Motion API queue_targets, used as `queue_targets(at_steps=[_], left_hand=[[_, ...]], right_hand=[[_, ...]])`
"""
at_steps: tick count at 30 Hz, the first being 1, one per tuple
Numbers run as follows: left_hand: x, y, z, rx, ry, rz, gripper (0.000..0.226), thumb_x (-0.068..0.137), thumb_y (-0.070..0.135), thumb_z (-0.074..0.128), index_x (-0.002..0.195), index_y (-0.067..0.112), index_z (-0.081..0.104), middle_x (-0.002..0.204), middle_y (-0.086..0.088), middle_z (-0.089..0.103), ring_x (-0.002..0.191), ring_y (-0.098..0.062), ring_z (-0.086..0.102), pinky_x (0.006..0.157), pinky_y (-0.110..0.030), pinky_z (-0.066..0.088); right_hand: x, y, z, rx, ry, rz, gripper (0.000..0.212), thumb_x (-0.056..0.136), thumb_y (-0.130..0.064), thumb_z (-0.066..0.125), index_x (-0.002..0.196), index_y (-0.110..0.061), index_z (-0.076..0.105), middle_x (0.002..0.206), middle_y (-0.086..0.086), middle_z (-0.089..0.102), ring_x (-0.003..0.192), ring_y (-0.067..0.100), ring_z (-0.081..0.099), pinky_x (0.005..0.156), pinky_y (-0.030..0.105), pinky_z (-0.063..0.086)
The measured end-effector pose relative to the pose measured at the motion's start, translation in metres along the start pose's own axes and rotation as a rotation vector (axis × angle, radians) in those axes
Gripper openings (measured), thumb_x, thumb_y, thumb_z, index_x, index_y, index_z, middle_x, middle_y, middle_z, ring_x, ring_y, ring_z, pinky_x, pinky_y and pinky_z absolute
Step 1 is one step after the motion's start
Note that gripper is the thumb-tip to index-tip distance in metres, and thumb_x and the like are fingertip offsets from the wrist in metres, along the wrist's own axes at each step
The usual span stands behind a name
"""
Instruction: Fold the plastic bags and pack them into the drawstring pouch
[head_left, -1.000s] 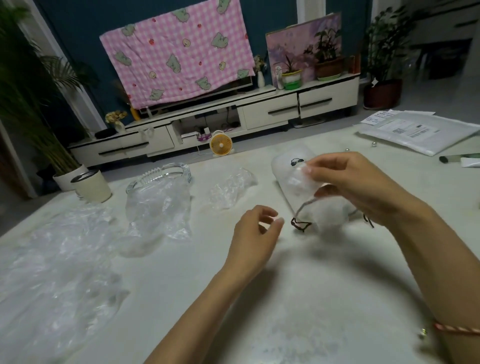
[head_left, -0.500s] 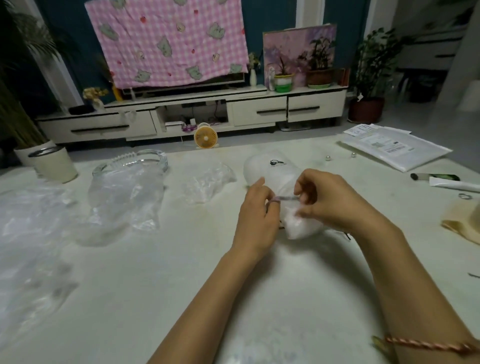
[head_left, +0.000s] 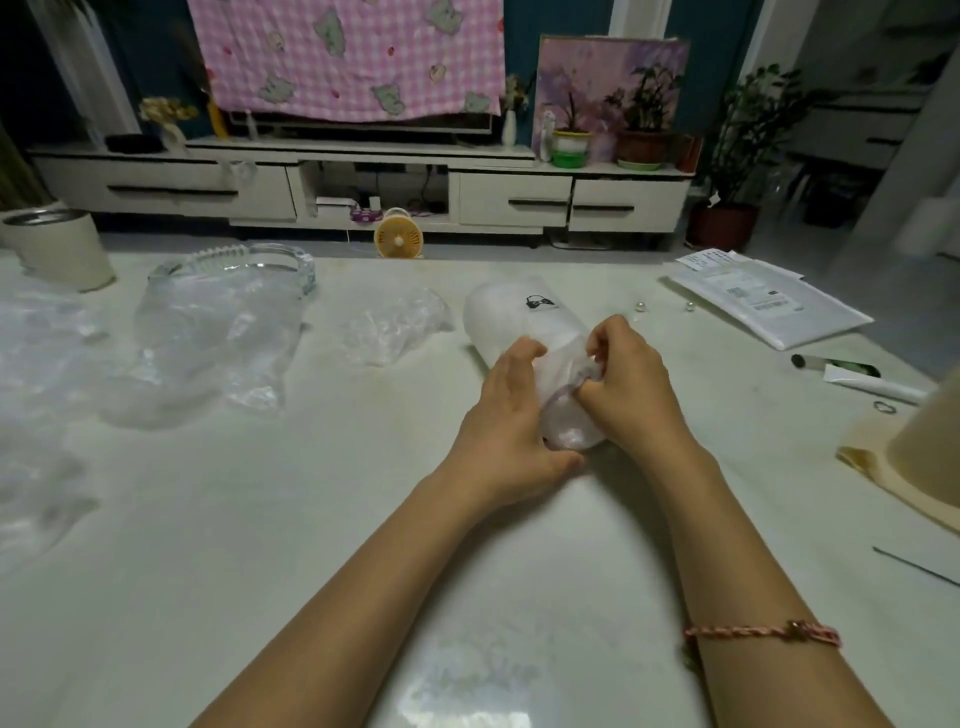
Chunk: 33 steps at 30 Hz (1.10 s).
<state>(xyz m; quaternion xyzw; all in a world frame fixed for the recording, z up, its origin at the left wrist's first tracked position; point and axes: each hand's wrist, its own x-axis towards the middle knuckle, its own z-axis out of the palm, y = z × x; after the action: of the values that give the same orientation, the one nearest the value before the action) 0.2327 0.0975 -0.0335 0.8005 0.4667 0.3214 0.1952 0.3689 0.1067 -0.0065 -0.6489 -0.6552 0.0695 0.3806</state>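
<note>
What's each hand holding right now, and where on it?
Both hold the drawstring pouch at its near, open end: left hand curls round its left side, right hand pinches the mouth's rim. Whether a bag is pinched too cannot be told.

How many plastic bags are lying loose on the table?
3, as far as shows: a small crumpled bag beside the pouch, a larger bag against the glass dish, and a heap at the table's left edge that may hold more than one.
</note>
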Motion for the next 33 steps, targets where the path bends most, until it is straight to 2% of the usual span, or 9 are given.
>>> queue_targets(at_steps=[3, 9, 12, 16, 19, 21, 24, 29, 33], left_hand=[[0.0, -0.006, 0.003, 0.06, 0.073, 0.053, 0.08, 0.079, 0.022, 0.067, 0.143, 0.018, 0.019, 0.147, 0.0, 0.026, 0.126, -0.02, 0.036, 0.08, -0.026, 0.038], [0.003, -0.006, 0.011, -0.142, 0.272, -0.097, 0.051, 0.077, 0.007, 0.059, 0.124, 0.018, 0.044, 0.124, 0.0, 0.046, 0.105, -0.021, 0.049, 0.077, -0.032, 0.044], [0.011, -0.005, 0.014, -0.204, 0.357, -0.189, 0.041, 0.074, 0.006, 0.062, 0.111, 0.016, 0.049, 0.11, -0.003, 0.052, 0.093, -0.021, 0.051, 0.069, -0.029, 0.038], [0.014, -0.009, 0.014, -0.202, 0.376, -0.195, 0.036, 0.074, 0.0, 0.058, 0.105, 0.016, 0.05, 0.102, -0.004, 0.056, 0.088, -0.022, 0.052, 0.065, -0.027, 0.035], [0.01, -0.009, 0.014, -0.225, 0.321, -0.115, 0.034, 0.076, 0.007, 0.046, 0.109, 0.013, 0.051, 0.105, -0.007, 0.06, 0.093, -0.024, 0.055, 0.07, -0.028, 0.04], [0.007, -0.007, 0.017, -0.209, 0.257, -0.052, 0.05, 0.073, 0.012, 0.04, 0.122, 0.011, 0.049, 0.117, -0.009, 0.06, 0.103, -0.025, 0.055, 0.08, -0.028, 0.041], [0.002, -0.007, 0.024, -0.13, 0.116, -0.043, 0.058, 0.09, 0.01, 0.036, 0.147, 0.016, 0.028, 0.152, -0.003, 0.031, 0.136, -0.019, 0.035, 0.105, -0.022, 0.028], [0.007, -0.012, 0.015, 0.125, -0.019, -0.023, 0.057, 0.093, 0.023, 0.02, 0.149, 0.017, 0.019, 0.157, -0.003, 0.017, 0.144, -0.017, 0.018, 0.114, -0.029, 0.016], [0.014, -0.055, -0.025, 0.409, 0.014, -0.123, 0.062, 0.088, 0.034, 0.017, 0.148, 0.019, 0.023, 0.158, -0.003, 0.015, 0.145, -0.016, 0.005, 0.117, -0.036, 0.001]], right_hand=[[-0.002, -0.007, -0.002, 0.009, -0.041, -0.028, 0.018, 0.076, -0.006, 0.055, 0.091, -0.012, 0.046, 0.088, 0.005, 0.052, 0.079, 0.025, 0.049, 0.065, 0.033, 0.038], [-0.001, -0.011, -0.011, 0.046, -0.205, -0.089, 0.012, 0.079, -0.009, 0.059, 0.087, -0.014, 0.052, 0.079, 0.002, 0.054, 0.072, 0.019, 0.048, 0.062, 0.028, 0.039], [0.0, -0.009, -0.018, 0.193, -0.408, -0.025, 0.032, 0.076, -0.012, 0.07, 0.103, -0.016, 0.054, 0.095, 0.001, 0.051, 0.079, 0.011, 0.048, 0.064, 0.018, 0.039], [0.0, -0.009, -0.003, 0.021, -0.281, -0.118, 0.043, 0.071, -0.017, 0.075, 0.101, -0.021, 0.043, 0.1, 0.002, 0.042, 0.095, 0.019, 0.044, 0.074, 0.025, 0.035], [0.0, -0.01, 0.006, -0.038, -0.082, -0.129, 0.032, 0.073, -0.014, 0.067, 0.093, -0.019, 0.043, 0.095, 0.002, 0.044, 0.087, 0.023, 0.046, 0.068, 0.032, 0.035], [-0.001, -0.01, 0.012, -0.114, 0.006, -0.085, 0.025, 0.076, -0.009, 0.058, 0.09, -0.019, 0.04, 0.094, 0.001, 0.046, 0.079, 0.023, 0.044, 0.062, 0.032, 0.03], [-0.003, -0.01, 0.022, -0.182, 0.08, -0.016, 0.014, 0.083, -0.009, 0.05, 0.088, -0.016, 0.039, 0.09, 0.002, 0.048, 0.073, 0.024, 0.041, 0.061, 0.032, 0.024], [-0.004, -0.014, 0.014, -0.28, -0.068, 0.062, 0.016, 0.085, -0.016, 0.052, 0.097, -0.01, 0.043, 0.094, 0.004, 0.044, 0.08, 0.027, 0.046, 0.065, 0.033, 0.033], [-0.01, -0.03, 0.001, -0.247, -0.065, 0.001, 0.033, 0.083, -0.011, 0.053, 0.116, -0.01, 0.049, 0.114, 0.009, 0.046, 0.106, 0.029, 0.047, 0.08, 0.035, 0.04]])
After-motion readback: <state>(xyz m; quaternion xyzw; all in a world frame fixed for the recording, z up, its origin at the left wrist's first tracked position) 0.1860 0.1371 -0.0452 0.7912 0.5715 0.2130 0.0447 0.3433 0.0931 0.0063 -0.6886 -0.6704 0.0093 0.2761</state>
